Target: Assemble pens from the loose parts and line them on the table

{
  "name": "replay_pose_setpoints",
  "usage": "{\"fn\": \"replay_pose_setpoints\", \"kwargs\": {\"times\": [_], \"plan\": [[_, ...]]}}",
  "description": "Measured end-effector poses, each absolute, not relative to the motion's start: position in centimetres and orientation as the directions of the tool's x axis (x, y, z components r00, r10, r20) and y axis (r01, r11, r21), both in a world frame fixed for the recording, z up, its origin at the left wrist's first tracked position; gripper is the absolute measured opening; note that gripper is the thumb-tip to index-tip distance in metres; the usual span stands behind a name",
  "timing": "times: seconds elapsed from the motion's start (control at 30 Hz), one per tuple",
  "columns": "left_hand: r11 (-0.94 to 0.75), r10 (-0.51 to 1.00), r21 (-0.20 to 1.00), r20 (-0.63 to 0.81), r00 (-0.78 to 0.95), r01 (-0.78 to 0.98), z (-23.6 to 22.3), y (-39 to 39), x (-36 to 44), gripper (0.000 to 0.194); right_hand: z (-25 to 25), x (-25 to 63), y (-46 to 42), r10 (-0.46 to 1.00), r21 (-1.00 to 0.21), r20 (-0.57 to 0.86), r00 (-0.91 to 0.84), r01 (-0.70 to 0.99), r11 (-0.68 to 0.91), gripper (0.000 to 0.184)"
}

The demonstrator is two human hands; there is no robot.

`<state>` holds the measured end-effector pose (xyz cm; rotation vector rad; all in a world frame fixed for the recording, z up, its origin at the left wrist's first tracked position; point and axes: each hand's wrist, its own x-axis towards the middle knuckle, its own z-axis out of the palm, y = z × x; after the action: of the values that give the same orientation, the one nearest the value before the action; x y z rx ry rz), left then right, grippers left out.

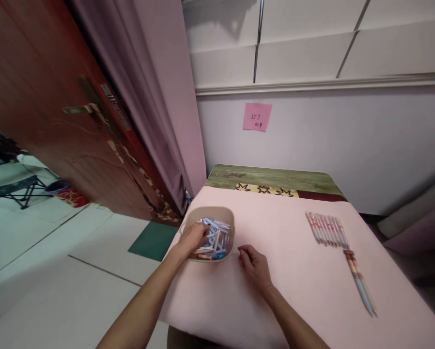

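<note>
My left hand (195,236) reaches over the near left rim of a beige plastic bin (223,212), its fingers curled down among the pens (213,237). Many of these are pale blue, some white or tan, lying in a jumble. The fingertips are partly hidden, so what they grip cannot be made out. Just right of the bin, my right hand (256,265) rests over the pink cloth with its fingers curled in and no object showing in them. At the right lies a side-by-side row of pens (326,229), with a pair of pens (360,283) below it.
A pink cloth (283,310) covers most of the table; a patterned green strip (275,177) shows at its far end. Behind is a wall with a pink sticky note (257,117). To the left are a wooden door (57,87) and a folding stool (21,189).
</note>
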<state>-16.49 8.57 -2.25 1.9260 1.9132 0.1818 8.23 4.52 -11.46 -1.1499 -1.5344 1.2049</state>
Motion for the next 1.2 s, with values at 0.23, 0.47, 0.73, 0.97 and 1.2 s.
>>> {"fn": "replay_pose_setpoints", "kwargs": {"times": [0.23, 0.47, 0.73, 0.97, 1.2], "plan": [[0.102, 0.993, 0.624, -0.115, -0.038, 0.775, -2.7, 8.8, -17.8, 0.013, -11.4, 8.3, 4.4, 0.971, -0.981, 0.078, -0.227, 0.158, 0.116, 0.025], [0.201, 0.978, 0.824, -0.198, -0.064, 0.529, -5.2, 8.6, -17.8, 0.026, -11.1, 8.3, 4.5, 0.966, -0.974, 0.092, -0.242, 0.178, 0.138, 0.024], [0.258, 0.966, 0.824, -0.236, -0.109, 0.505, -4.4, 8.7, -17.7, 0.023, -11.1, 8.3, 4.3, 0.967, -0.979, 0.088, -0.240, 0.159, 0.129, 0.024], [0.230, 0.973, 0.725, -0.182, -0.142, 0.649, -3.5, 8.9, -16.8, 0.032, -11.2, 8.0, 4.5, 0.966, -0.970, 0.122, -0.228, 0.180, 0.166, 0.024], [0.167, 0.984, 0.625, -0.149, -0.093, 0.763, -3.0, 8.9, -15.6, 0.030, -10.9, 8.1, 4.7, 0.969, -0.965, 0.135, -0.208, 0.195, 0.176, 0.024]]}}
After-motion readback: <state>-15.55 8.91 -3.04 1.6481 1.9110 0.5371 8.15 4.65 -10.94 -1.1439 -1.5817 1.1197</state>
